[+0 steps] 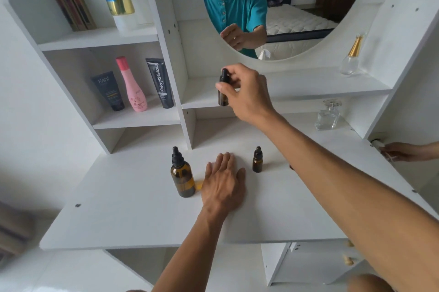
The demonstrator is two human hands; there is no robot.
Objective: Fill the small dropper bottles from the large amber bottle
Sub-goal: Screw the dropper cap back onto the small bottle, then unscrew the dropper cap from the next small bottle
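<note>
- A small dropper bottle (223, 92) is gripped by the right hand (247, 94), fingers and thumb curled round its body and black cap, and is held upright above the shelf (297, 92) under the mirror (285, 18), behind the back edge of the counter (133, 215).
- The left hand (224, 182) is laid flat on the counter near its middle, palm down, fingers straight and relaxed, nothing held.
- The large amber bottle (181, 176) is seen upright on the counter just left of the left hand, its black dropper cap on; whether hand and bottle touch cannot be told.
- A second small bottle (257, 159) is stood upright on the counter to the right of the left hand, capped, toward the back edge and apart from the hand.
- In the left shelf unit a dark tube (109, 91), a pink bottle (133, 86) and a black tube (161, 82) are stood side by side.
- A clear glass bottle (329, 114) is placed at the back right corner of the counter; a gold-necked bottle (351, 56) is stood on the shelf above it.
- The person with the raised hand is reflected in the mirror.
</note>
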